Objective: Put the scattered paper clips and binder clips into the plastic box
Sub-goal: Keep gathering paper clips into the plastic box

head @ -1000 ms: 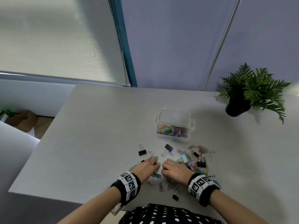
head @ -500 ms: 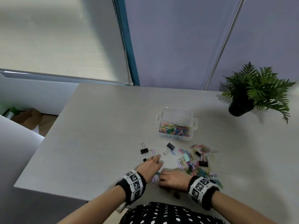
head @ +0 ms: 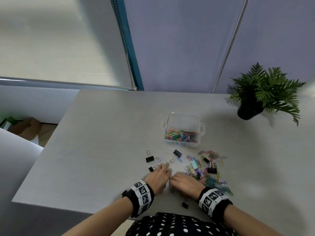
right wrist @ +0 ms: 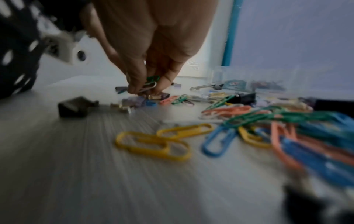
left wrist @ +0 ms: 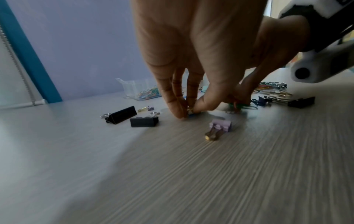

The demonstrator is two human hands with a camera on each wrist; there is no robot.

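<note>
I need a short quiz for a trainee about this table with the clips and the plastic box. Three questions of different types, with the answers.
1. True or false: the plastic box already holds coloured paper clips.
2. What does the right hand pinch? A) a green and a silver paper clip B) a black binder clip C) nothing
3. Fill in: the potted plant stands on the table at the far ____ corner.

Key: 1 true. 2 A. 3 right.
</note>
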